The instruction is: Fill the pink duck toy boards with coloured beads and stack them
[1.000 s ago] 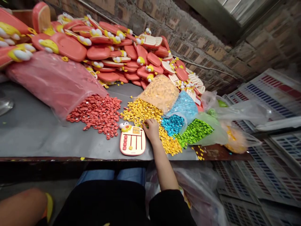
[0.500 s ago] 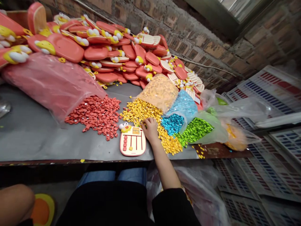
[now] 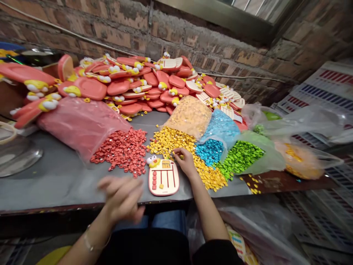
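A pink toy calculator [image 3: 163, 177] with a yellow duck head lies face up near the table's front edge. My right hand [image 3: 185, 161] rests on the heap of yellow buttons [image 3: 176, 141] just right of the calculator, its fingers pinched among the pieces. My left hand [image 3: 122, 197] hovers over the front edge of the table, left of the calculator; it is smeared by motion. A heap of red buttons [image 3: 122, 149] spills from a pink bag [image 3: 79, 125].
Blue buttons [image 3: 209, 151] and green buttons [image 3: 239, 156] spill from their bags at the right. A big pile of pink calculator shells [image 3: 143, 81] fills the back against a brick wall. White crates [image 3: 328, 88] stand at the right. A metal dish [image 3: 16, 156] sits left.
My left hand has come up into view over the table's front edge. The camera has tilted up and shifted. My right hand stays on the yellow buttons.
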A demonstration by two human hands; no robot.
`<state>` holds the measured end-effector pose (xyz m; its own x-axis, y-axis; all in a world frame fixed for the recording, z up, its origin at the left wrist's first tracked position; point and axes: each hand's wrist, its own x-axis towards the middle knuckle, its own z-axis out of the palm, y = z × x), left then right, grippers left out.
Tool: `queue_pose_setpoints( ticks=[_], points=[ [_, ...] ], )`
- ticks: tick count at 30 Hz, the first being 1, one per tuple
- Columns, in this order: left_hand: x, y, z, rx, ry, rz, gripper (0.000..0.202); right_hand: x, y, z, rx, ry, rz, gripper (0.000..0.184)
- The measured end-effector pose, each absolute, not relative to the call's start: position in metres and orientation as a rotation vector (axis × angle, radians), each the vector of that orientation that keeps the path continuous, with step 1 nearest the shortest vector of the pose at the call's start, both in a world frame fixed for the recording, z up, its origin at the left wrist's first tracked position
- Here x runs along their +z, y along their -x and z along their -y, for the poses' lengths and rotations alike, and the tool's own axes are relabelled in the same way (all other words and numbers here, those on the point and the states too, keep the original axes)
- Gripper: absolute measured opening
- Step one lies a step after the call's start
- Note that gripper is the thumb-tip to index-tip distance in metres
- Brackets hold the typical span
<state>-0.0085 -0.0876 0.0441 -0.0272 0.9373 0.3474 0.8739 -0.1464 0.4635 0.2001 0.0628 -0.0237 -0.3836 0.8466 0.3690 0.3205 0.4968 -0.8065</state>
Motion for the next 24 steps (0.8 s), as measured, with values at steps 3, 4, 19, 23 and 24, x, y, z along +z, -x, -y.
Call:
queue_pose_setpoints(
  ticks=[3, 4, 19, 23, 24],
  points=[
    [0.049, 0.009, 0.051, 0.755, -2.357, -1.711, 0.021, -0.018, -0.203, -0.060, 0.854, 0.903, 1.932, 0.004],
    [0.050, 0.010, 0.036, 0.635, -2.436, -1.584, 0.017, -0.016, -0.205, -0.059, 0.847, 0.886, 1.947, 0.004],
    [0.022, 0.030, 0.014, 0.166, -2.518, -0.932, 0.102, -0.006, -0.210, -0.042, 0.531, 0.927, 2.462, 0.015],
    [0.001, 0.041, 0.025, 0.234, -2.516, -0.958, 0.111, -0.008, -0.213, -0.033, 0.528, 0.966, 2.472, 0.016],
    [-0.002, 0.041, 0.024, 0.246, -2.517, -0.960, 0.112, -0.007, -0.215, -0.031, 0.549, 0.965, 2.473, 0.016]
  ],
)
